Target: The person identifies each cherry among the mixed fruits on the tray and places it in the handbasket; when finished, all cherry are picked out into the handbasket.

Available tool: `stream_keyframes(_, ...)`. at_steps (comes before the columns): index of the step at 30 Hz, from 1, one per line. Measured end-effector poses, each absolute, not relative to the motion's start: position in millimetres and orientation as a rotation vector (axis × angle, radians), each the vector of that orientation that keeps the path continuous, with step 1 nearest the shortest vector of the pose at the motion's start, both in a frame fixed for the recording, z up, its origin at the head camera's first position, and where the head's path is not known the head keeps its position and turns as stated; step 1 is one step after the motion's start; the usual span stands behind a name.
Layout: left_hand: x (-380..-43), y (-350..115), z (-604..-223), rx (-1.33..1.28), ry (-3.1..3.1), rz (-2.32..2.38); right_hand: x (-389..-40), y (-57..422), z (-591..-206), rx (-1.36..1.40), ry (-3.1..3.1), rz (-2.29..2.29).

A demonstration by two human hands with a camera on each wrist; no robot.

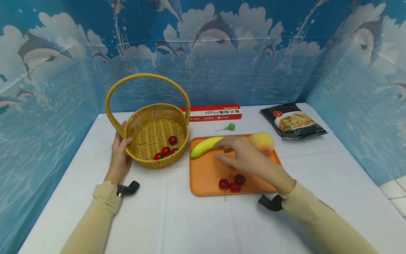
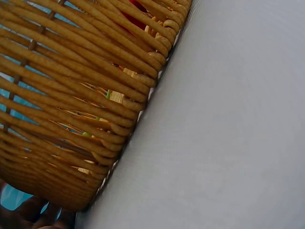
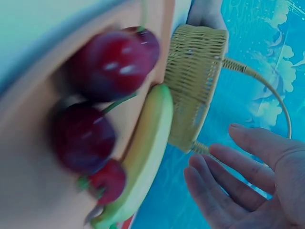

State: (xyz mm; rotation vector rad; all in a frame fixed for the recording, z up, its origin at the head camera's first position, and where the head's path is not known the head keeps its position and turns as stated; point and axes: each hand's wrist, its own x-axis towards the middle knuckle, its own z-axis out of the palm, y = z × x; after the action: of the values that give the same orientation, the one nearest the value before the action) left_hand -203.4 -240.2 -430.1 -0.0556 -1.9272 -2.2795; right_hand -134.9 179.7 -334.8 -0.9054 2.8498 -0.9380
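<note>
The wicker basket point(image 1: 149, 132) stands upright on the desk point(image 1: 177, 215), its handle point(image 1: 147, 74) arching overhead. The left grip point(image 1: 120, 150) is clamped on it between eight and nine o'clock, thumb over the rim at the foot of the handle and fingers round the outside. Inside, four basket cherries point(image 1: 166, 151) show, gathered towards five o'clock.

Between three and four o'clock from the basket, just beside it, lies an orange tray point(image 1: 206, 173). Over it hovers the right grip point(image 1: 245, 155), fingers apart and relaxed, nothing between them. One single cherry point(image 3: 112, 179) lies under the fingertips, close by the banana point(image 1: 204, 145); whether the two touch cannot be told. The banana rests at the tray's ten o'clock, one end hidden by the right grip. A peach point(image 1: 261, 141) sits at two o'clock, and three tray cherries point(image 1: 235, 187) cluster near six.

Beyond the tray at twelve o'clock is a green lollipop point(image 1: 231, 127), with a red pasta box point(image 1: 219, 113) behind it. A black food pouch point(image 1: 293, 121) lies at two o'clock from the tray. A dolphin-printed backdrop point(image 1: 215, 74) rises past the desk's far edge.
</note>
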Motion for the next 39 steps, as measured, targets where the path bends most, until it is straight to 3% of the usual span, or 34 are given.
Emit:
stream_keyframes(13,-205,-243,-426,-0.086,-1.929,-2.272,-121,224,-354,-0.793,2.928,-0.909)
stream_keyframes(24,-205,-242,-428,-0.061,-1.905,-2.297,-123,223,-368,-0.670,2.891,-0.880)
stream_keyframes(39,-204,-241,-431,-0.077,-1.909,-2.285,-132,218,-374,-0.700,2.821,-0.787)
